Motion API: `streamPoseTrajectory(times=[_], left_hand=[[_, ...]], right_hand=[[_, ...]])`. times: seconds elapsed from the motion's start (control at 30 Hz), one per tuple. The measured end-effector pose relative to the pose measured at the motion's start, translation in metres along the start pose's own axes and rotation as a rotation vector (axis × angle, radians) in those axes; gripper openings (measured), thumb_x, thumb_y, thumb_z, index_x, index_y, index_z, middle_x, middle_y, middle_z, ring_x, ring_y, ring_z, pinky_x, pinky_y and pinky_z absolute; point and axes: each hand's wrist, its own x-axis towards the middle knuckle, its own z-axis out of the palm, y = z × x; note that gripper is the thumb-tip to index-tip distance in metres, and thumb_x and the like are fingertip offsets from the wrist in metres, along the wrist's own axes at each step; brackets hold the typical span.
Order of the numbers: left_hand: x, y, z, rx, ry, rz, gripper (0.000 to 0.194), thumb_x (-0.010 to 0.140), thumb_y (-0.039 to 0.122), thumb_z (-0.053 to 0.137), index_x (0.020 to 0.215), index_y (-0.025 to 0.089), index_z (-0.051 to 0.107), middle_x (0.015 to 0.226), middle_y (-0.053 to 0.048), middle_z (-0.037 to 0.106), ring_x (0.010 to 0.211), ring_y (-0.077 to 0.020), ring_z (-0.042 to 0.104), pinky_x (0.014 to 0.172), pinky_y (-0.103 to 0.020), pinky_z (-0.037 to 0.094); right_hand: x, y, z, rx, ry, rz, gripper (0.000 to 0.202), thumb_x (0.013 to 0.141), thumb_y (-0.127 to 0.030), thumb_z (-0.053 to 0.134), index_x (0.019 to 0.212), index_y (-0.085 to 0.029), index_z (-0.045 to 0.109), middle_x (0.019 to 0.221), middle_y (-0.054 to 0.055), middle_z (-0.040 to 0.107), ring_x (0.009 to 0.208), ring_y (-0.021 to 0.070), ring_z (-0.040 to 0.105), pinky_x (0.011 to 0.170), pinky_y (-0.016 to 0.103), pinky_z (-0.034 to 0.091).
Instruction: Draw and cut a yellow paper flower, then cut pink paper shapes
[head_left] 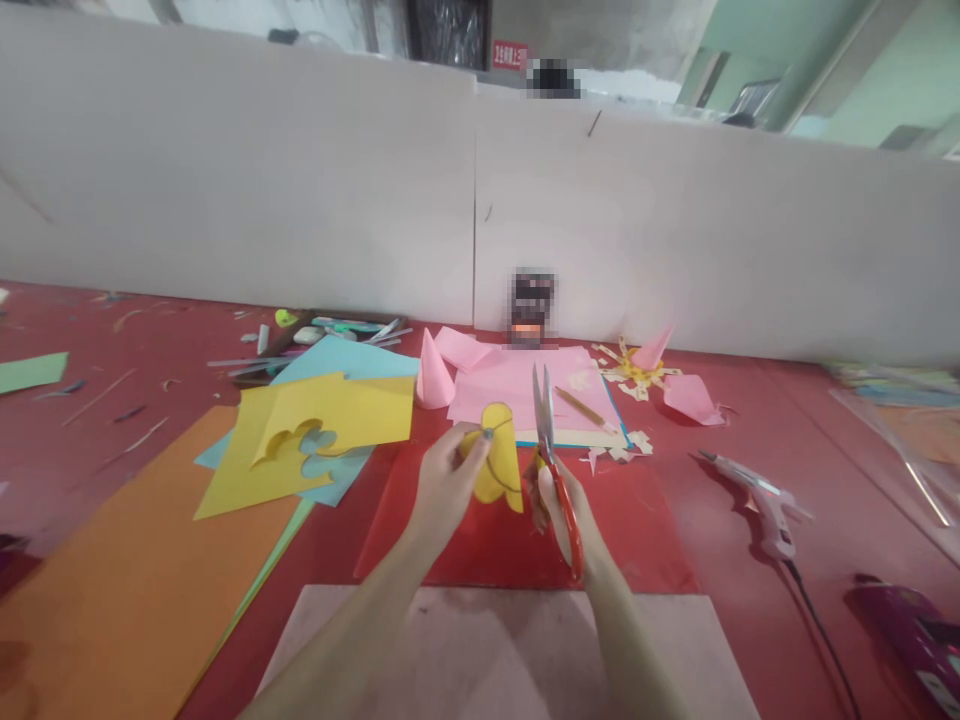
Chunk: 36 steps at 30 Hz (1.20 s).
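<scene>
Pale board [480, 650] sits nearest me at the near side of the bench [840, 430], both forearms [352, 625] crossing it. Just past it, red sheet [637, 545], hands above it. Left hand [442, 475]: fingers pinched, thumb on top, gripping a yellow paper piece [501, 475] with a scalloped near edge and a dark curved line on it. Right hand [583, 500]: fingers wrapped around the handles of the red-handled scissors [546, 435], blades pointing far, slightly parted, just right of the paper. From my end I can't see any paper between the blades. Step in hand, I'd judge: trimming the yellow piece. Next move calls for me to steady it with the left, spread the blades wider and bring them left onto its edge, thumb kept clear. Around: yellow sheet [375, 405] with a scalloped gap, left; pink cone [433, 375], far and slightly left; pencil [581, 408] on the far side, right; glue gun [757, 490], well right.
</scene>
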Motion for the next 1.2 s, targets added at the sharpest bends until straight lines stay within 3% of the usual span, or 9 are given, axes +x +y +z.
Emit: streamPoseTrajectory(times=[0.13, 0.23, 0.4, 0.6, 0.8, 1.2], left_hand=[[0.021, 0.03, 0.006, 0.095, -0.09, 0.101, 0.023, 0.078, 0.04, 0.048, 0.073, 0.019, 0.056, 0.062, 0.003, 0.048, 0.058, -0.0111, 0.041, 0.053, -0.021, 0.033], [0.03, 0.042, 0.012, 0.104, -0.092, 0.126, 0.022, 0.079, 0.039, 0.047, 0.074, 0.019, 0.055, 0.062, 0.003, 0.047, 0.058, -0.0112, 0.041, 0.052, -0.021, 0.033], [0.031, 0.035, 0.016, 0.148, -0.213, 0.14, 0.018, 0.079, 0.033, 0.045, 0.072, 0.019, 0.055, 0.063, 0.003, 0.048, 0.06, -0.0115, 0.042, 0.055, -0.021, 0.034], [0.032, 0.034, 0.009, 0.14, -0.165, 0.076, 0.018, 0.076, 0.034, 0.048, 0.073, 0.019, 0.057, 0.066, 0.001, 0.053, 0.062, -0.0131, 0.046, 0.055, -0.021, 0.037], [0.026, 0.031, 0.007, 0.14, -0.224, 0.104, 0.016, 0.078, 0.031, 0.047, 0.072, 0.019, 0.055, 0.066, 0.004, 0.053, 0.063, -0.0114, 0.048, 0.058, -0.02, 0.037], [0.027, 0.033, 0.001, 0.185, -0.157, 0.113, 0.016, 0.076, 0.033, 0.05, 0.073, 0.019, 0.058, 0.064, 0.004, 0.054, 0.059, -0.011, 0.047, 0.054, -0.02, 0.035]], right_hand=[[0.006, 0.0, 0.001, 0.12, 0.07, 0.055, 0.045, 0.071, -0.067, 0.049, 0.07, -0.022, 0.044, 0.047, -0.009, 0.032, 0.033, 0.0063, 0.026, 0.031, 0.02, 0.026], [0.008, -0.002, 0.0, 0.122, 0.089, 0.049, 0.046, 0.069, -0.067, 0.051, 0.068, -0.022, 0.042, 0.046, -0.009, 0.032, 0.033, 0.0062, 0.028, 0.031, 0.02, 0.025], [0.005, -0.008, -0.001, 0.099, 0.075, 0.003, 0.042, 0.074, -0.064, 0.049, 0.07, -0.023, 0.041, 0.048, -0.009, 0.03, 0.034, 0.0063, 0.028, 0.032, 0.02, 0.027], [0.0, -0.01, -0.002, 0.069, 0.021, 0.009, 0.04, 0.076, -0.062, 0.048, 0.074, -0.022, 0.044, 0.048, -0.008, 0.031, 0.035, 0.0064, 0.028, 0.033, 0.02, 0.028], [-0.003, -0.009, -0.004, -0.001, 0.009, 0.008, 0.036, 0.079, -0.058, 0.048, 0.078, -0.022, 0.045, 0.051, -0.008, 0.033, 0.036, 0.0055, 0.03, 0.035, 0.018, 0.03], [-0.005, -0.017, -0.002, -0.095, -0.019, -0.002, 0.037, 0.081, -0.056, 0.046, 0.073, -0.021, 0.041, 0.052, -0.008, 0.032, 0.038, 0.0048, 0.029, 0.036, 0.018, 0.03]])
